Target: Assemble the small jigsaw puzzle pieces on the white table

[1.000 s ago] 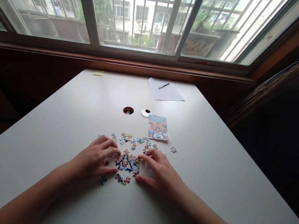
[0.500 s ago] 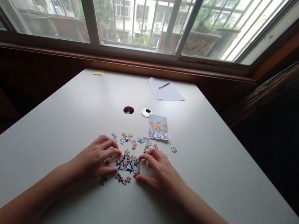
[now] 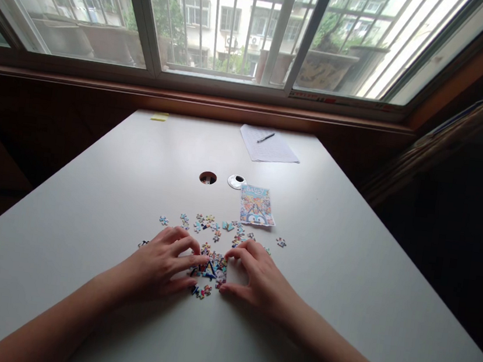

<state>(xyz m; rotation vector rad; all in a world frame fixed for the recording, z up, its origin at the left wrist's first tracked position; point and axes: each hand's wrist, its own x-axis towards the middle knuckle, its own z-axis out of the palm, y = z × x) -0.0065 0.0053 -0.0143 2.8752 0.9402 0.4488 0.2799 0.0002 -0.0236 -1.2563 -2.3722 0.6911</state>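
A partly joined jigsaw puzzle [image 3: 217, 265] lies flat on the white table, its colourful print showing a dark blue pointed shape. From the left, my left hand [image 3: 167, 263] reaches over it, with the index finger lying across its top and the thumb low at its left edge. This hand hides the puzzle's left side. My right hand [image 3: 254, 272] grips the right edge between thumb and fingertips. Just below the puzzle are a few loose pieces [image 3: 202, 292], close to my left thumb. More loose pieces [image 3: 205, 221] are scattered above both hands.
A printed picture card [image 3: 258, 205] lies beyond my right hand, beside a round metal cover [image 3: 236, 181]. Left of that is a cable hole [image 3: 208, 178] in the table [image 3: 90, 197]. Paper sheets [image 3: 272, 149] with a pen [image 3: 265, 138] and a yellow note [image 3: 159, 117] lie at the far edge.
My left hand has shifted right, its fingers now over the puzzle's left part, uncovering pieces at its upper left and covering one below. The right hand stays at the right edge.
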